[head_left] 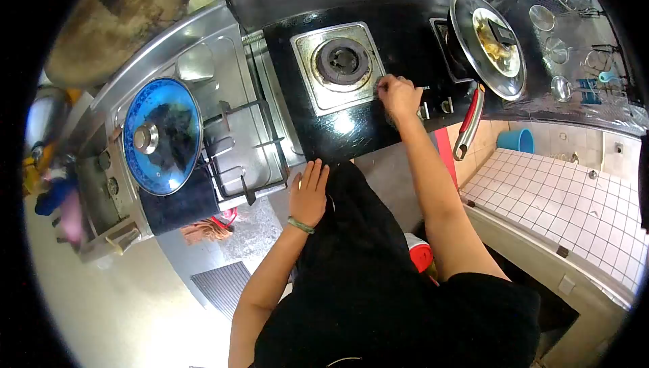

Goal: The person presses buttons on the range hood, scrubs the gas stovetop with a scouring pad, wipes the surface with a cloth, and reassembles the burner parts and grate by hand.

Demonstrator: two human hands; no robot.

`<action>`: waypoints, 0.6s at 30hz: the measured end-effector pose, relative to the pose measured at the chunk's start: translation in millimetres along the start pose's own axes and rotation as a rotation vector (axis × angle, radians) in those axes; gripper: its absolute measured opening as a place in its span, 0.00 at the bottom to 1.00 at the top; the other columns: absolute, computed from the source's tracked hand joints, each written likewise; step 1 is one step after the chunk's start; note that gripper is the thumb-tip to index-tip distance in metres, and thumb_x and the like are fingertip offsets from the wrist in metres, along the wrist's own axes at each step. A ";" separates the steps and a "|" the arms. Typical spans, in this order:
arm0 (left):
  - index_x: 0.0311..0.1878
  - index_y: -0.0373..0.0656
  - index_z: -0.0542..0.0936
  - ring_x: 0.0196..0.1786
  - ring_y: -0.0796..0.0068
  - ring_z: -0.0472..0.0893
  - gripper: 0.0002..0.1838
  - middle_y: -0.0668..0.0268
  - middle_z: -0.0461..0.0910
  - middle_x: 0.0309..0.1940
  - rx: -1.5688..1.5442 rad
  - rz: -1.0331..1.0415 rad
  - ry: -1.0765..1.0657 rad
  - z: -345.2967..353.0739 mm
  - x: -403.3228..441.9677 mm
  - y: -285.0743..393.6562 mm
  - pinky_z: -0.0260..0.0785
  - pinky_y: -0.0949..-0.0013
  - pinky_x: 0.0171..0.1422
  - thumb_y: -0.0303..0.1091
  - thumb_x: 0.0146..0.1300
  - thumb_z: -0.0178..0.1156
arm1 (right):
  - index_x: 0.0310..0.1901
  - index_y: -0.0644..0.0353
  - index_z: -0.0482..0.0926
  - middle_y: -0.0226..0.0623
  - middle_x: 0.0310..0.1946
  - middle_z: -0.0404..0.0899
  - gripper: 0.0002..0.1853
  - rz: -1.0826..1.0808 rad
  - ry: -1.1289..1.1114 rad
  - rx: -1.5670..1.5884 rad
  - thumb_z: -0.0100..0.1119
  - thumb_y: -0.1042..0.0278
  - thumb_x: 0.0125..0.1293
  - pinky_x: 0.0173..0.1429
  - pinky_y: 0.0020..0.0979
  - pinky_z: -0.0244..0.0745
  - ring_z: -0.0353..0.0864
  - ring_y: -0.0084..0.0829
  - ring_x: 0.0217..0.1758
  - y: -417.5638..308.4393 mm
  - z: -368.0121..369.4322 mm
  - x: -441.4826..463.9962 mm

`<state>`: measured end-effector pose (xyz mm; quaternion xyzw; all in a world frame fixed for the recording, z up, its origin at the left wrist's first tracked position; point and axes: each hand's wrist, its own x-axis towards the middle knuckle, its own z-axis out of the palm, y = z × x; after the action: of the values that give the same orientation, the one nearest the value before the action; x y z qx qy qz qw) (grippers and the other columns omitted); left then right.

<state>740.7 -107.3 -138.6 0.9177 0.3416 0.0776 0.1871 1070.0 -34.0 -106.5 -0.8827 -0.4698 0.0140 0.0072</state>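
Note:
My right hand (400, 97) is at the lower right corner of the square metal burner tray (307, 43) on the black glass stove (351, 138). Its fingers are curled together, and whatever they might hold is hidden. The round burner (343, 62) in the tray has nothing standing on it. My left hand (309, 192), with a green bangle (301, 225) at the wrist, lies with its fingers stretched out by the stove's front edge. Right of my right hand are two control knobs (447, 105) and a pan with a glass lid (517, 87) and a red-and-steel handle (471, 119).
On the left, a blue pan with a glass lid (162, 135) rests on a steel stove (260, 165) with raised grates. Utensils (561, 87) hang at the far right. Beyond a tiled ledge (554, 192) is a blue bucket (516, 141). A brown cloth (205, 231) hangs at the lower left.

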 end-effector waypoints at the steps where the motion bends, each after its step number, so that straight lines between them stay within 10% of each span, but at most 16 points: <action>1: 0.70 0.45 0.71 0.76 0.62 0.64 0.32 0.61 0.66 0.74 -0.004 -0.002 0.004 1.8 0.6 -0.7 0.61 0.51 0.73 0.28 0.59 0.57 | 0.36 0.44 0.86 0.34 0.38 0.86 0.07 -0.091 0.070 -0.090 0.64 0.56 0.60 0.52 0.49 0.70 0.84 0.39 0.46 1.5 21.8 -2.9; 9: 0.71 0.44 0.70 0.77 0.62 0.64 0.33 0.61 0.65 0.75 0.014 0.013 0.023 1.3 0.4 -0.7 0.61 0.51 0.73 0.27 0.58 0.57 | 0.35 0.45 0.85 0.32 0.36 0.86 0.06 -0.055 0.014 -0.035 0.65 0.57 0.57 0.45 0.47 0.70 0.85 0.39 0.45 -3.7 12.4 -3.0; 18: 0.73 0.44 0.68 0.78 0.62 0.61 0.35 0.60 0.61 0.77 0.011 -0.008 -0.045 -4.0 -2.0 4.1 0.58 0.49 0.75 0.27 0.59 0.57 | 0.46 0.50 0.82 0.39 0.48 0.86 0.18 0.178 -0.214 0.041 0.66 0.52 0.57 0.60 0.51 0.72 0.84 0.41 0.55 -3.6 8.3 16.2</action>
<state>740.5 -110.2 -133.3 0.9189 0.3414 0.0542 0.1902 1075.8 -18.5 -115.1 -0.9139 -0.3875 0.1181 -0.0260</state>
